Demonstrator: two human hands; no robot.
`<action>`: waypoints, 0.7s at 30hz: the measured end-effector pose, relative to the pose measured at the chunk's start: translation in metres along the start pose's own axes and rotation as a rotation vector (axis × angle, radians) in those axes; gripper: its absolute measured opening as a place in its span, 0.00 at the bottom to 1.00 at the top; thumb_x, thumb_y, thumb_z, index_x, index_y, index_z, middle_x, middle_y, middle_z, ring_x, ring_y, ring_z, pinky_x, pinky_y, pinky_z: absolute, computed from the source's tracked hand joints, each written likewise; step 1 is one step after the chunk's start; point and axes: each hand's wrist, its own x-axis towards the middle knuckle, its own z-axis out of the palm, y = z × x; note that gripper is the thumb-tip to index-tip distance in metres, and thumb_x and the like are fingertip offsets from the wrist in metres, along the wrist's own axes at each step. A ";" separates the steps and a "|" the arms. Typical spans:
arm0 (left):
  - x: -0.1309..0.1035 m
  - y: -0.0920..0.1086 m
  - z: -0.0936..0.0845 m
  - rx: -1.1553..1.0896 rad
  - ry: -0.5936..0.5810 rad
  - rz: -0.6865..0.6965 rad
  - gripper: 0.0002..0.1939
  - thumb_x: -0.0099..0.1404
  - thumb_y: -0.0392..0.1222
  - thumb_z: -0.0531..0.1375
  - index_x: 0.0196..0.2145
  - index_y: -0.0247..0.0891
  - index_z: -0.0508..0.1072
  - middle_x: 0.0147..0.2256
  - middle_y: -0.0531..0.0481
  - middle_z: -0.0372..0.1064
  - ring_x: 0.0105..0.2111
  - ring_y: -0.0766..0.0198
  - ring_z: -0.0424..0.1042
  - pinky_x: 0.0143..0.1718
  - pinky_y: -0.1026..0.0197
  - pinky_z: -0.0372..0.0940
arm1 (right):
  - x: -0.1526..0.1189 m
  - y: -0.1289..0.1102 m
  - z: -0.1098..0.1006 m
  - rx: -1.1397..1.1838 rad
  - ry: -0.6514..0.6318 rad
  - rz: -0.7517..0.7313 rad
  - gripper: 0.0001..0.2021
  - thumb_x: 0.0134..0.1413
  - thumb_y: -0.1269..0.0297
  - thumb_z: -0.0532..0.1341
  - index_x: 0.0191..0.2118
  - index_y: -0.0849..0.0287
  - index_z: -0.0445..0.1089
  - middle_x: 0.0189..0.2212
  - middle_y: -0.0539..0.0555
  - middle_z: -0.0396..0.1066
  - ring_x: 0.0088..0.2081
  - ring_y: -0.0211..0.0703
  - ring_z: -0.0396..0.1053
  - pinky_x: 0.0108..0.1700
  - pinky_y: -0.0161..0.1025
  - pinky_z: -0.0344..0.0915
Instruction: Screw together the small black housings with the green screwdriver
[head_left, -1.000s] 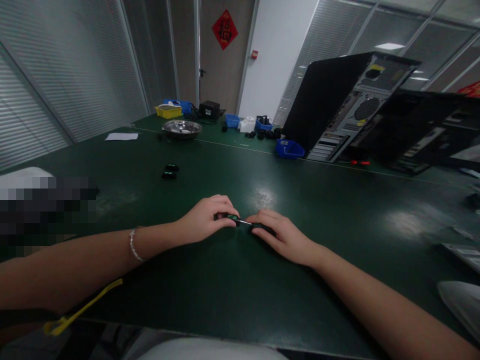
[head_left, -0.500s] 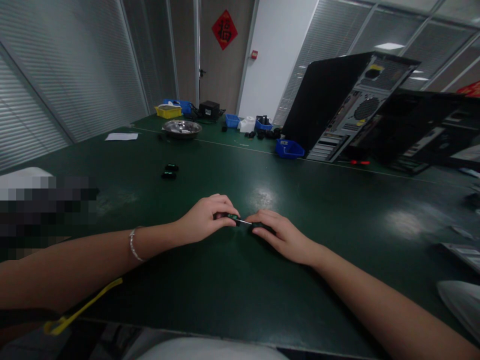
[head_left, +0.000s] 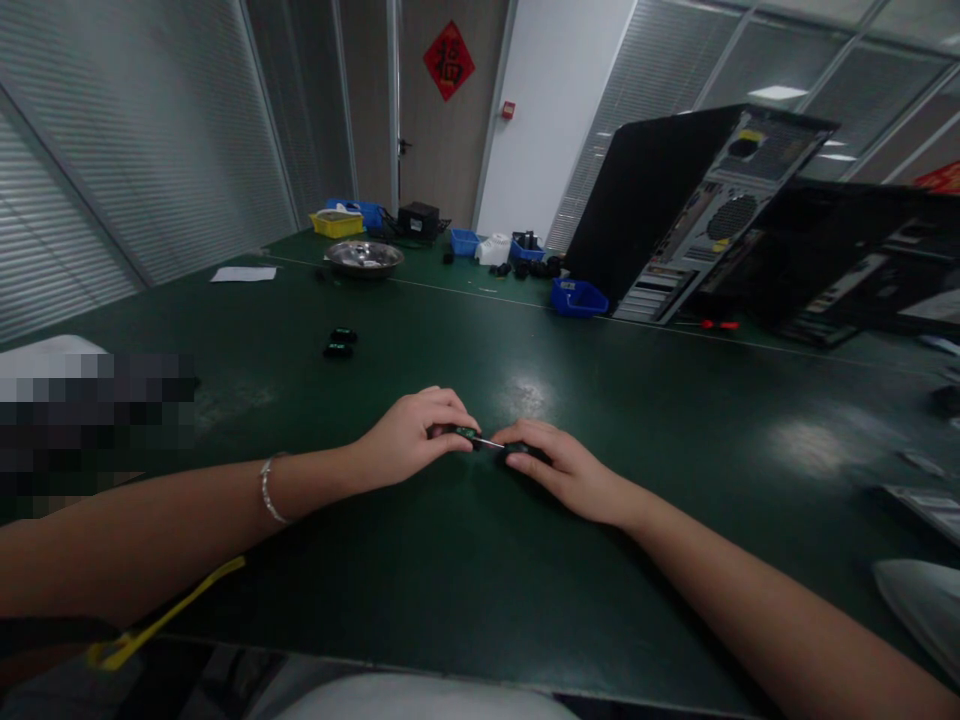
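Observation:
Pinched between the thumb and fingers of my left hand (head_left: 409, 438) is a small black part with a green circuit board (head_left: 466, 433), mostly covered by the fingers. My right hand (head_left: 577, 474) is closed around the dark handle of a small screwdriver (head_left: 492, 443). Its thin metal shaft points left and its tip meets the end of the part; whether it sits in a screw is too small to tell. Both hands are low over the green table (head_left: 420, 580). Two similar black pieces with green (head_left: 339, 350) lie farther off, to the left.
Along the back stand a metal bowl (head_left: 364, 258), a yellow bin (head_left: 337, 223), a blue bin (head_left: 579, 298) and a black box (head_left: 418, 219). A large computer tower (head_left: 660, 200) rises at the back right. White paper (head_left: 244, 273) lies at the left; a yellow strap (head_left: 180, 610) hangs near the front edge.
Both hands stay almost in place. The fingers of my right hand have shifted very slightly on the screwdriver handle, showing a bit more of it.

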 end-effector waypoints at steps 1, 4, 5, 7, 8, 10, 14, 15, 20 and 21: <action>0.000 0.000 0.000 0.003 0.000 0.001 0.10 0.65 0.36 0.62 0.44 0.39 0.77 0.39 0.48 0.70 0.38 0.61 0.67 0.37 0.62 0.63 | 0.000 0.000 0.000 0.007 -0.001 0.002 0.11 0.67 0.64 0.54 0.51 0.56 0.68 0.44 0.55 0.72 0.46 0.43 0.69 0.51 0.43 0.63; 0.000 0.000 0.000 0.014 0.000 0.001 0.10 0.65 0.36 0.63 0.44 0.39 0.77 0.39 0.48 0.70 0.39 0.60 0.67 0.38 0.61 0.63 | 0.001 0.001 0.000 0.026 -0.002 0.011 0.11 0.67 0.64 0.54 0.51 0.56 0.68 0.44 0.55 0.72 0.46 0.43 0.69 0.51 0.43 0.64; 0.001 0.001 0.000 0.020 0.001 -0.002 0.09 0.65 0.36 0.63 0.44 0.39 0.77 0.38 0.48 0.70 0.39 0.60 0.67 0.39 0.61 0.63 | 0.001 0.001 0.000 0.031 -0.001 0.015 0.11 0.67 0.64 0.55 0.51 0.56 0.68 0.44 0.55 0.72 0.46 0.43 0.69 0.51 0.43 0.64; 0.001 0.002 0.001 0.031 0.004 -0.010 0.09 0.65 0.36 0.63 0.44 0.39 0.77 0.38 0.48 0.70 0.39 0.60 0.67 0.40 0.60 0.63 | 0.001 0.001 0.000 0.038 0.002 0.023 0.11 0.66 0.65 0.55 0.50 0.56 0.69 0.44 0.54 0.72 0.46 0.43 0.69 0.50 0.42 0.64; 0.002 0.002 0.001 0.036 0.006 -0.016 0.09 0.65 0.35 0.62 0.43 0.39 0.77 0.38 0.48 0.70 0.38 0.59 0.67 0.40 0.59 0.63 | 0.001 0.001 0.001 0.040 0.006 0.028 0.10 0.66 0.65 0.56 0.50 0.56 0.69 0.44 0.54 0.72 0.46 0.43 0.69 0.50 0.42 0.65; 0.002 0.002 0.001 0.043 0.007 -0.028 0.09 0.65 0.36 0.62 0.43 0.39 0.77 0.38 0.48 0.70 0.38 0.60 0.67 0.38 0.60 0.63 | 0.001 0.000 0.001 0.039 0.016 0.034 0.11 0.66 0.65 0.56 0.50 0.56 0.69 0.44 0.55 0.72 0.46 0.43 0.69 0.49 0.43 0.65; 0.002 0.001 0.002 0.044 0.004 -0.044 0.09 0.65 0.36 0.62 0.43 0.39 0.77 0.38 0.48 0.69 0.36 0.61 0.67 0.36 0.61 0.63 | 0.001 -0.003 0.000 0.030 0.038 0.040 0.11 0.65 0.66 0.56 0.50 0.56 0.69 0.44 0.55 0.72 0.45 0.43 0.70 0.48 0.42 0.66; 0.002 0.000 0.002 0.042 0.005 -0.046 0.09 0.65 0.36 0.62 0.43 0.39 0.77 0.38 0.48 0.69 0.35 0.62 0.67 0.35 0.62 0.63 | 0.001 -0.004 0.000 0.027 0.042 0.040 0.11 0.65 0.66 0.56 0.50 0.55 0.69 0.44 0.55 0.72 0.45 0.43 0.70 0.48 0.42 0.66; 0.001 0.000 0.003 0.016 0.013 -0.061 0.09 0.66 0.38 0.61 0.44 0.38 0.76 0.39 0.48 0.68 0.33 0.64 0.67 0.33 0.63 0.64 | 0.000 -0.007 -0.001 -0.005 0.073 0.043 0.10 0.64 0.67 0.57 0.50 0.55 0.70 0.42 0.54 0.72 0.44 0.43 0.69 0.47 0.42 0.66; 0.001 0.001 0.003 0.012 0.013 -0.064 0.09 0.66 0.38 0.61 0.44 0.37 0.76 0.39 0.48 0.68 0.33 0.65 0.67 0.33 0.63 0.64 | 0.000 -0.007 -0.001 -0.014 0.080 0.043 0.11 0.64 0.67 0.57 0.50 0.55 0.71 0.42 0.54 0.72 0.44 0.44 0.69 0.48 0.43 0.66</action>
